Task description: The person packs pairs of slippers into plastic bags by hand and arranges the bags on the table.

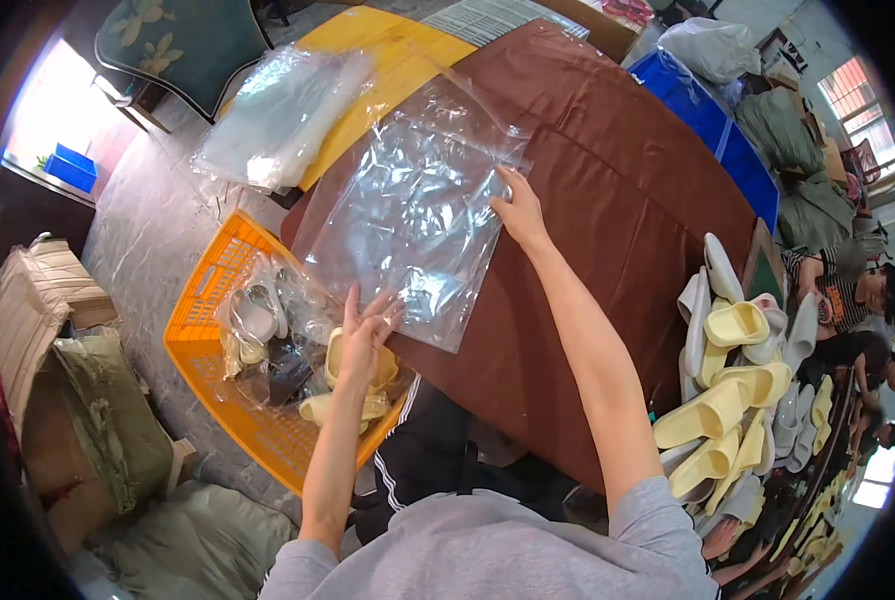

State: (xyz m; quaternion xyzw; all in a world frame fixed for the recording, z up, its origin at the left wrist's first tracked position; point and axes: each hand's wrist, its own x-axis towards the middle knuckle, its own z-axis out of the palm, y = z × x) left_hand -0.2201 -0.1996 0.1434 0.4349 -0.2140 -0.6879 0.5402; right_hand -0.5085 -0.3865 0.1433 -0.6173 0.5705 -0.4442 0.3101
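Note:
A large clear plastic bag (417, 215) lies flat over the left part of the brown-covered table (607, 200). My right hand (519, 208) pinches its right edge between thumb and fingers. At the bag's near edge, my left hand (367, 335) has its fingers spread; they touch or hover just over the plastic, I cannot tell which. Below my left forearm stands an orange plastic crate (229, 400). Inside it are pale yellow slippers (345, 408) and bagged white slippers (255, 318).
A stack of clear bags (282, 115) rests on a yellow board (387, 45) at the far left. Yellow and white slippers (707, 415) pile up along the table's right side. Behind them, several people (837, 300) sit or stand. A blue bin (707, 120) stands far right.

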